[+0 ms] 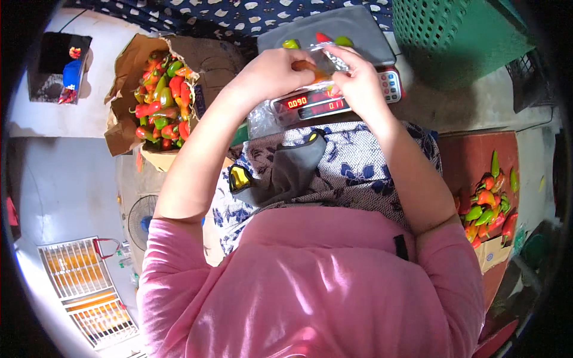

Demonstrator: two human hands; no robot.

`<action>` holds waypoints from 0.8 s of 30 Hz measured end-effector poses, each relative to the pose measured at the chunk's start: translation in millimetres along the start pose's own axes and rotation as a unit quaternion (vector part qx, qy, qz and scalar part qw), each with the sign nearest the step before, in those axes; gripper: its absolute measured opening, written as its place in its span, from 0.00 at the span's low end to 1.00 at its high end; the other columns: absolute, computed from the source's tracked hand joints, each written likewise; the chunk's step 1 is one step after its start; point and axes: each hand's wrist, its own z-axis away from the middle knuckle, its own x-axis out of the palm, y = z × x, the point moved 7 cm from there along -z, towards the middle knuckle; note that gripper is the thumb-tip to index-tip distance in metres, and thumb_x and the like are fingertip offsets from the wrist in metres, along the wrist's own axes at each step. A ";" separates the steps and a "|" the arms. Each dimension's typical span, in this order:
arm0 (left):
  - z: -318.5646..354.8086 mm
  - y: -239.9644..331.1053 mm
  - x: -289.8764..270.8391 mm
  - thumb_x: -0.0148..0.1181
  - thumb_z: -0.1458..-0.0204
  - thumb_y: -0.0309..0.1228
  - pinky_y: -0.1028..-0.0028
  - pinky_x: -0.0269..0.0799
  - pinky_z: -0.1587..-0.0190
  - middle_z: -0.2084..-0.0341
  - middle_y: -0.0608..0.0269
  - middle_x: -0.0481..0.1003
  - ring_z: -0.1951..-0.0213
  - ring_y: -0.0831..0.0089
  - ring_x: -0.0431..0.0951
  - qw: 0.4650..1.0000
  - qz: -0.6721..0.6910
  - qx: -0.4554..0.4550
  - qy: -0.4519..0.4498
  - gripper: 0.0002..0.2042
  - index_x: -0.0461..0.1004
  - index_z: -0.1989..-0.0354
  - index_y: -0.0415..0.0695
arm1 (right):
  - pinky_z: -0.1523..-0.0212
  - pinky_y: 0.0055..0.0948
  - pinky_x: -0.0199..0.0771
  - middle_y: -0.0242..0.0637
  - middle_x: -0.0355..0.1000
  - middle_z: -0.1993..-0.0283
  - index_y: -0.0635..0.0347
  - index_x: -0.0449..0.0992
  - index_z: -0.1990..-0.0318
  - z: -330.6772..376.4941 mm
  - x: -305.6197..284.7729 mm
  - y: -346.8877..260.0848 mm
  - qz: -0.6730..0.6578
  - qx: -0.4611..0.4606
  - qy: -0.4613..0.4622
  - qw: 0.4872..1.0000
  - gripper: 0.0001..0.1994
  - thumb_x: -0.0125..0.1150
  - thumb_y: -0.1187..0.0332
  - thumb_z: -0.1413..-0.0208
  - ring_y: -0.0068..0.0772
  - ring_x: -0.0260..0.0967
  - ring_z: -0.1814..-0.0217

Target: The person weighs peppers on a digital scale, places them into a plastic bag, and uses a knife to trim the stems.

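Fingers of your left hand (276, 74) curl closed around the left side of a clear plastic bag (324, 59), while the thumb and fingers of your right hand (362, 80) pinch its right side. You have the bag above the front of a digital scale (371, 37), with something orange showing through the plastic; your fingers partly hide it. On the grey pan just beyond your hands lie a red pepper (323, 37), a green pepper (344, 41) and a yellow-green pepper (291, 44). Red digits glow on the display panel (316, 105) under your wrists. To your left, an open brown paper sack (121, 113) holds many red and green peppers. Beyond the scale on your right stands a green perforated basket (477, 48). Farther right, more mixed peppers (488, 206) lie heaped on a reddish-brown sheet (459, 155).
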 end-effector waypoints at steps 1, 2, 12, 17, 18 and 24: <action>-2.2 -0.8 5.4 0.59 0.56 0.37 0.68 0.73 0.61 0.70 0.55 0.78 0.67 0.66 0.80 1.000 0.000 -0.002 -0.005 0.20 0.74 0.53 0.43 | 0.73 0.21 0.71 0.41 0.66 0.46 0.66 0.68 0.44 4.9 6.3 -4.5 -0.006 0.024 -0.015 1.000 0.25 0.49 0.84 0.54 0.24 0.71 0.74; -6.0 4.3 14.4 0.59 0.56 0.37 0.68 0.73 0.61 0.71 0.54 0.78 0.66 0.65 0.80 0.998 -0.046 0.028 -0.027 0.19 0.74 0.55 0.42 | 0.72 0.21 0.72 0.41 0.66 0.45 0.66 0.67 0.43 5.7 10.2 -4.8 -0.001 0.014 -0.028 1.000 0.25 0.49 0.84 0.54 0.24 0.71 0.74; -40.0 -32.6 81.5 0.61 0.57 0.38 0.64 0.71 0.53 0.59 0.50 0.77 0.56 0.58 0.77 0.988 -0.033 0.010 -0.150 0.21 0.75 0.55 0.42 | 0.55 0.28 0.74 0.46 0.68 0.43 0.64 0.69 0.44 8.3 10.9 3.1 0.076 0.026 -0.041 0.996 0.24 0.51 0.80 0.52 0.37 0.74 0.55; -38.5 -1.9 49.9 0.61 0.56 0.38 0.65 0.73 0.57 0.66 0.51 0.79 0.62 0.56 0.79 0.985 -0.125 -0.015 -0.118 0.18 0.77 0.59 0.40 | 0.62 0.24 0.75 0.44 0.67 0.44 0.64 0.67 0.42 9.4 14.0 0.6 0.023 0.050 -0.058 0.997 0.26 0.51 0.82 0.53 0.32 0.74 0.61; -37.1 -6.0 41.8 0.62 0.57 0.38 0.68 0.73 0.58 0.68 0.53 0.79 0.64 0.61 0.79 0.991 -0.040 -0.059 -0.113 0.18 0.77 0.60 0.39 | 0.66 0.22 0.74 0.43 0.67 0.44 0.64 0.67 0.42 9.1 17.1 -1.8 0.011 0.020 -0.060 0.998 0.26 0.51 0.83 0.53 0.28 0.73 0.66; -43.7 -45.7 46.5 0.65 0.60 0.36 0.72 0.72 0.59 0.67 0.56 0.79 0.65 0.71 0.79 0.994 0.104 -0.019 0.020 0.19 0.75 0.61 0.37 | 0.71 0.21 0.73 0.44 0.69 0.46 0.63 0.66 0.41 6.1 17.5 4.5 -0.001 0.006 -0.053 0.999 0.26 0.51 0.83 0.52 0.22 0.71 0.75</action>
